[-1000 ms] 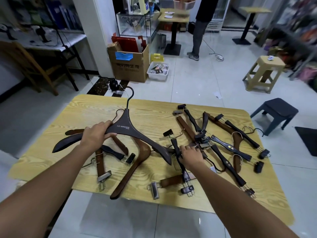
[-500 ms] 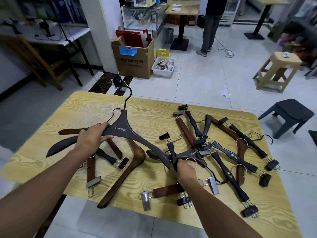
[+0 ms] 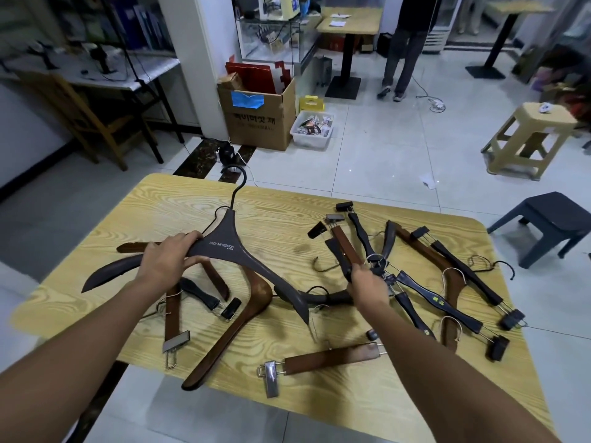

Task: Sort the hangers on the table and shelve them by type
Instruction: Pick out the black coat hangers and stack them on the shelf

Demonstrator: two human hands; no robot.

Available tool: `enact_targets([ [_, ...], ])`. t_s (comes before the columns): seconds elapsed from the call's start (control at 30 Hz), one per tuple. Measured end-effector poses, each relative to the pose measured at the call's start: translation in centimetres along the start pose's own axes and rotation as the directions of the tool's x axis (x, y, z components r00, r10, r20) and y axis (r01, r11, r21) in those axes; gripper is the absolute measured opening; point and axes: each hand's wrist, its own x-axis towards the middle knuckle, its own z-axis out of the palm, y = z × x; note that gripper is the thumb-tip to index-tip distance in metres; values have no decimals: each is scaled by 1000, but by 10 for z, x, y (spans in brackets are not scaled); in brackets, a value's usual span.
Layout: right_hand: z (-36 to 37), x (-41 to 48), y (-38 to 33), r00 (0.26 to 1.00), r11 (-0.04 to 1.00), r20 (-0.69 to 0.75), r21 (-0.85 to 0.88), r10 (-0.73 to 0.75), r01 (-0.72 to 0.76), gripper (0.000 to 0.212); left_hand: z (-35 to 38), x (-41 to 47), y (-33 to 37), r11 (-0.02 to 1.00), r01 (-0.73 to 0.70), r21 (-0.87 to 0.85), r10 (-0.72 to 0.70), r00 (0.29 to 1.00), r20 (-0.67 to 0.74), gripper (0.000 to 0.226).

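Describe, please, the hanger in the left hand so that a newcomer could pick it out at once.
On the left half of the yellow wood-grain table, the left hand grips one arm of a dark grey coat hanger. Unlike the brown coat hanger it crosses and the slim clip hanger in the right hand's grip, it bears white lettering at its centre and a black hook.

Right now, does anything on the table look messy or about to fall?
Yes. The brown coat hanger sticks out past the near edge of the table, so it might slip off. By the right hand, the clip hangers lie crossed in a tangled heap.
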Motion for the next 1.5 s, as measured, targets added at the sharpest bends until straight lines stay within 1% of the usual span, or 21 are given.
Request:
enact_targets([
  [0.13, -10, 14, 26, 998, 995, -51, -88, 37, -42, 32, 6, 0, -6, 1000, -6, -7, 6, 1000, 6, 48],
  [0.2, -10, 18, 39, 995, 991, -65, -105, 75, -82, 32, 11, 2, -5, 1000, -1, 4, 1, 1000, 17, 48],
  [0.33, -7, 22, 62, 986, 986, -73, -66, 151, -156, 34, 18, 8, -1, 1000, -7, 21, 6, 1000, 24, 49],
  [0.47, 2, 26, 74, 978, 977, -36, -52, 205, -207, 42, 23, 15, 6, 999, -25, 25, 25, 999, 24, 47],
  [0.57, 11, 27, 77, 981, 978, -15, -64, 196, -196, 41, 24, 18, 12, 1000, -29, 5, 28, 999, 33, 47],
  [0.7, 18, 27, 77, 987, 981, 0, -116, 159, -157, 36, 23, 20, 19, 999, -37, 13, 36, 999, 36, 46],
  [0.8, 23, 25, 78, 988, 979, -8, -133, 156, -155, 38, 22, 20, 21, 998, -54, 12, 54, 998, 22, 47],
  [0.9, 25, 19, 75, 988, 980, -52, -127, 148, -154, 42, 19, 19, 21, 998, -55, 10, 55, 998, 16, 46],
  [0.97, 26, 13, 70, 989, 985, -93, -120, 113, -124, 44, 15, 19, 22, 999, -43, 20, 42, 999, 23, 46],
  [1.07, 30, 3, 60, 990, 991, -129, -112, 62, -76, 37, 10, 18, 23, 999, -25, 25, 24, 999, 31, 47],
  [1.13, 36, -3, 53, 994, 994, -97, -102, 39, -49, 36, 9, 17, 24, 999, -28, 28, 27, 999, 31, 47],
  [1.2, 41, -8, 49, 998, 995, -59, -93, 23, -28, 41, 8, 16, 24, 998, -39, 39, 38, 999, 25, 48],
  [1.3, 44, -8, 47, 998, 994, -22, -88, 60, -62, 46, 8, 18, 24, 997, -56, 46, 55, 998, 17, 48],
  [1.43, 43, -2, 42, 990, 987, -7, -70, 142, -143, 29, 12, 20, 29, 997, -60, 46, 59, 998, 36, 48],
  [1.5, 44, 1, 38, 986, 984, -9, -57, 166, -166, 26, 15, 21, 31, 996, -65, 55, 63, 997, 47, 48],
])
